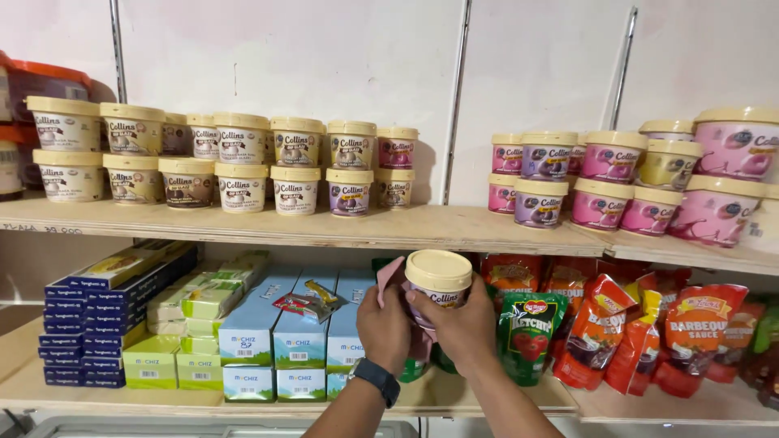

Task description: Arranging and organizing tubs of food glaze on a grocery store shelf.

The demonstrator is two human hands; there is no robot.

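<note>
Both hands cup a small round tub with a cream plastic lid (439, 280). The left hand (385, 326) has a pink cloth (389, 276) pinned against the tub's side, apparently for wiping. The right hand (468, 324) has its fingers wrapped snugly round the tub to steady it, in front of the lower wooden shelf (487, 397).

Two shelves (341, 231) are in view, upper and lower. Upper shelf, left group: sixteen tubs (242, 138) with cream lids show, stacked two high; some at the back are partly hidden. Upper shelf, right group: about twelve pink and purple tubs (610, 156). One tub (438, 280) sits between two hands. Lower shelf: seven dark blue boxes (71, 324) stacked, one green sauce pouch (527, 334), at least five red sauce pouches (696, 332).
</note>
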